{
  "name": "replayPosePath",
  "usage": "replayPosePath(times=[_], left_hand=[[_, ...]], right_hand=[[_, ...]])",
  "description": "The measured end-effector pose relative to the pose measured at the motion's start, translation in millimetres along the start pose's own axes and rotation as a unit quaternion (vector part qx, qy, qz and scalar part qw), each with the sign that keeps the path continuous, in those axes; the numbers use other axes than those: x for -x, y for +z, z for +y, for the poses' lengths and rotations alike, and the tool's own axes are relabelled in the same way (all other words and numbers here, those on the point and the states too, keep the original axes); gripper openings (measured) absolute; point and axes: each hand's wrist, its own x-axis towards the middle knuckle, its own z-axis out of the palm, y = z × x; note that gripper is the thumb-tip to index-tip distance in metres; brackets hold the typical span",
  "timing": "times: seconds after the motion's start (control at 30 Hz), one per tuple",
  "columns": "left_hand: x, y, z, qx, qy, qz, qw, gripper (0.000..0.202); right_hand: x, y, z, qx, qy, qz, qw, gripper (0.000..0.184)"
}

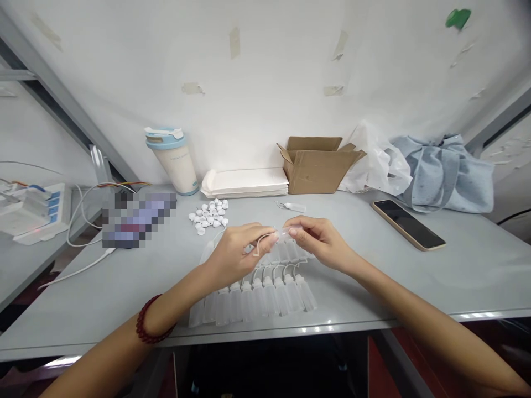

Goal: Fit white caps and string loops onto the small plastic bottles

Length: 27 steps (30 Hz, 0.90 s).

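My left hand [243, 249] pinches the neck end of a small translucent plastic bottle [286, 231], and a thin white strap curls down past its fingers. Closed around the body of that same bottle is my right hand [317, 235]. Below my hands, a row of similar bottles [257, 301] lies side by side near the table's front edge, each with a looped strap at its neck. Part of another row is covered by my hands. One more bottle [295, 207] lies alone beyond them. White caps [211, 214] sit in a loose pile to the left.
Along the wall stand a tumbler [176, 166], white flat boxes [249, 181], an open cardboard box [313, 171], a plastic bag [369, 166] and a blue cloth bag [452, 177]. A phone [409, 224] lies right; a pixelated item [139, 218] and cables lie left.
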Motion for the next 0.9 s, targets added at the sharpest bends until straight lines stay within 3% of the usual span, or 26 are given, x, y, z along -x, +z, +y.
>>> replayPosePath(times=[0.13,0.27,0.33,0.47,0.6,0.7,0.8,0.9], left_hand=[[-5,-7.2,7,0.133,-0.159,-0.107,0.972,0.037],[-3,-6.8,9,0.175,-0.186,-0.131,0.958,0.042],[-1,-5.2,9,0.136,-0.150,-0.111,0.973,0.040],[3,0.2,3,-0.002,-0.012,-0.054,0.998,0.035],[8,7.0,-6,-0.142,0.094,-0.015,0.985,0.029],[9,9.4,-8,-0.186,0.118,-0.018,0.975,0.030],[5,6.9,-4,-0.132,0.065,-0.047,0.988,0.032],[-1,-0.5,2,0.016,-0.085,-0.111,0.990,0.039]], right_hand=[[0,0,-1,0.049,-0.056,0.014,0.997,0.025],[1,2,-1,0.056,-0.073,0.020,0.996,0.024],[2,3,0,0.056,-0.070,0.019,0.996,0.025],[2,5,2,0.048,-0.048,0.020,0.997,0.028],[2,7,3,0.015,-0.010,0.024,1.000,0.033],[1,7,1,-0.005,0.023,0.023,0.999,0.036],[-1,6,0,-0.024,0.063,0.019,0.998,0.041],[-2,3,-2,-0.035,0.083,0.008,0.996,0.040]])
